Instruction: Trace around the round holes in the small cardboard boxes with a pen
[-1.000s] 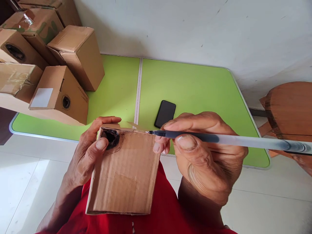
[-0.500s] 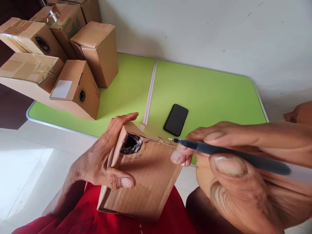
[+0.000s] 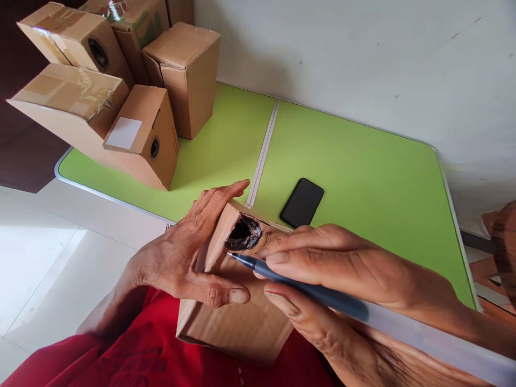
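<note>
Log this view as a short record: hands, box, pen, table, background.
Left hand: grips the cardboard box, thumb across its front face
Right hand: holds the pen
Pen tip: at the lower left of the hole; contact unclear
Hole: irregular, black-rimmed, in the box's upper part
Table: green; bears a smartphone and more boxes
Background: pale wall

Red garment (image 3: 116, 349): loose cloth with soft folds, a faint dark marking (image 3: 139, 365) on its front and small pale flecks near the lower edge of view. Left hand (image 3: 177, 263) and right hand (image 3: 371, 269): bare, with creased knuckles and broad, short thumbnails.
</note>
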